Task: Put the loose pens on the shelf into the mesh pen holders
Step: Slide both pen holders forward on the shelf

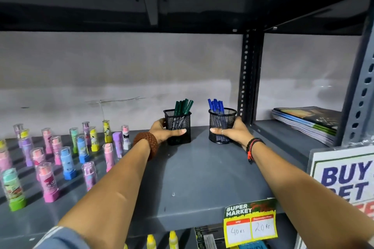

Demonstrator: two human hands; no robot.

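The left hand (162, 132) wraps around the lower part of a square black mesh pen holder (178, 126), thumb stretched across its front face and fingers behind it. The right hand (232, 131) grips a round black mesh pen holder (222, 125) the same way, thumb on the front, fingers curled round the right side. A brown knitted band (146, 144) sits on the left wrist; black and red cords (253, 147) circle the right wrist.

Both holders stand upright on the grey metal shelf (192, 178), near its back edge and a little apart from each other. Green-capped pens (183, 106) fill the square holder, and blue-capped pens (216, 105) fill the round one.

Toward the shelf's left end, many small pastel tubes with clear caps (66, 163) stand upright in loose rows. Past the perforated upright post (245, 75), a stack of notebooks (307, 121) lies flat on the adjoining shelf. A yellow price tag (251, 222) hangs on the front edge, right of centre.
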